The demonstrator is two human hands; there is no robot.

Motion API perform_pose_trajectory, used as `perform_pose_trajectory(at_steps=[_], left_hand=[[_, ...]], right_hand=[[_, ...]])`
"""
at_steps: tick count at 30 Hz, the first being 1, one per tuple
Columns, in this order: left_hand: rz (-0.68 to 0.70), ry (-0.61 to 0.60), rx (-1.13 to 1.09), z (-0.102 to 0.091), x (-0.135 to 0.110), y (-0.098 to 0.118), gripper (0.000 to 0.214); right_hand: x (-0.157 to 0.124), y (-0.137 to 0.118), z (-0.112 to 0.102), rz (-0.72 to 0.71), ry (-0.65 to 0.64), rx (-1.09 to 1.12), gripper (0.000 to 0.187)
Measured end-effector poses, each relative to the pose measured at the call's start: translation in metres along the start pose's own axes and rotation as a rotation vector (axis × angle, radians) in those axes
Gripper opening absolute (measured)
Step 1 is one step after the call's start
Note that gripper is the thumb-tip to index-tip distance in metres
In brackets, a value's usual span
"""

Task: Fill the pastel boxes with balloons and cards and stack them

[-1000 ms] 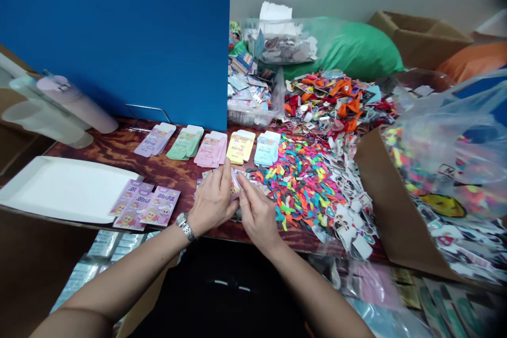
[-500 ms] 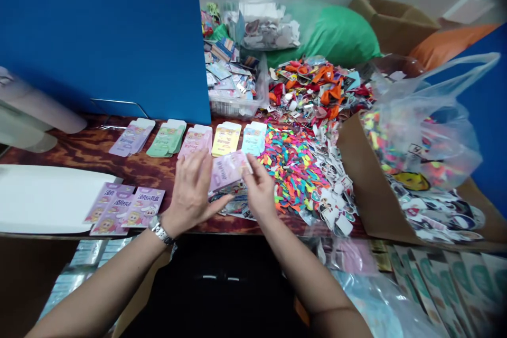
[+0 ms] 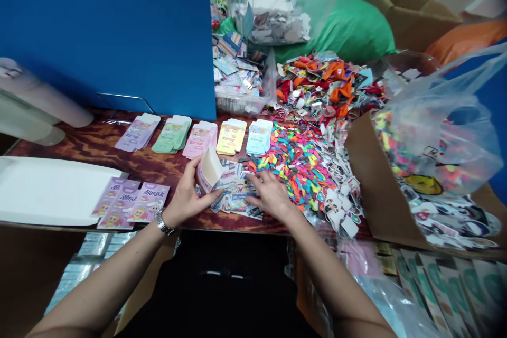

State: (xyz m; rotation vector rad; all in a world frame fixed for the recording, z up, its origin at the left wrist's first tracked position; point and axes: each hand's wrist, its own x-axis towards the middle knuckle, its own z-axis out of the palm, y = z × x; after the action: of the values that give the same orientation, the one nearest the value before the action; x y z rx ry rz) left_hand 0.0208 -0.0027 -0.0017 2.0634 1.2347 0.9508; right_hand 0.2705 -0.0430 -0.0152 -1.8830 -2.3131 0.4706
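In my left hand (image 3: 189, 195) is a small purple paper box (image 3: 209, 170), its open end tilted up toward me so the pale inside shows. The fingers and thumb wrap round its lower part. My right hand (image 3: 271, 195) rests over a spread of printed sticker sheets (image 3: 233, 185), thumb and fingers apart at their right side; it seems to touch the top sheet. To the left lie several flat purple boxes (image 3: 148, 202). Behind my hands stand stacks of flat cartons in a row: purple (image 3: 137, 133), green (image 3: 171, 134), pink (image 3: 200, 138), yellow (image 3: 231, 136) and blue (image 3: 259, 138).
A heap of bright small pieces (image 3: 297, 163) and white cut-outs (image 3: 343, 195) lies to the right, beside a cardboard box (image 3: 368, 185). Behind are a clear bin (image 3: 241, 103) and a green bag (image 3: 356, 29). A white tray (image 3: 51, 190) is at left.
The purple box has been opened out and is now in my left hand alone, tilted upright. My right hand has left it and moved down to the sticker sheets.
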Motion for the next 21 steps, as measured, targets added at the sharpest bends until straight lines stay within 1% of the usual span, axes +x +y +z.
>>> perform_pose_trajectory(at_steps=[2, 4, 7, 8, 11, 13, 14, 16, 18, 19, 21], left_hand=[[-0.007, -0.030, -0.008, 0.002, -0.002, -0.002, 0.081], [-0.002, -0.048, -0.004, 0.005, -0.003, -0.002, 0.082], [0.004, -0.049, 0.036, 0.006, -0.003, -0.004, 0.083], [0.008, -0.045, 0.051, 0.006, -0.002, -0.006, 0.081], [0.043, -0.044, 0.113, 0.003, 0.000, -0.009, 0.073], [0.095, -0.049, 0.171, 0.002, 0.000, -0.011, 0.066], [0.125, -0.050, 0.201, 0.002, 0.001, -0.011, 0.063], [0.174, -0.062, 0.255, 0.005, 0.001, -0.011, 0.060], [0.196, -0.086, 0.293, 0.008, 0.001, -0.009, 0.058], [0.207, -0.100, 0.304, 0.010, 0.001, -0.007, 0.058], [0.236, -0.127, 0.320, 0.015, 0.000, -0.005, 0.058]], right_hand=[[0.000, 0.004, 0.005, 0.013, -0.064, -0.067, 0.056], [0.001, 0.002, 0.009, 0.019, -0.057, -0.057, 0.049], [0.000, 0.004, 0.007, 0.000, 0.009, 0.080, 0.020], [-0.002, 0.006, 0.003, -0.025, 0.045, 0.166, 0.014], [-0.008, 0.014, -0.022, -0.068, 0.216, 0.432, 0.015], [-0.013, 0.015, -0.043, -0.045, 0.352, 0.522, 0.016], [-0.014, 0.014, -0.053, -0.046, 0.397, 0.533, 0.016], [-0.015, 0.007, -0.068, -0.106, 0.438, 0.498, 0.017], [-0.011, -0.002, -0.075, -0.194, 0.437, 0.396, 0.019], [-0.008, -0.007, -0.074, -0.231, 0.429, 0.336, 0.021], [-0.001, -0.017, -0.067, -0.278, 0.416, 0.223, 0.022]])
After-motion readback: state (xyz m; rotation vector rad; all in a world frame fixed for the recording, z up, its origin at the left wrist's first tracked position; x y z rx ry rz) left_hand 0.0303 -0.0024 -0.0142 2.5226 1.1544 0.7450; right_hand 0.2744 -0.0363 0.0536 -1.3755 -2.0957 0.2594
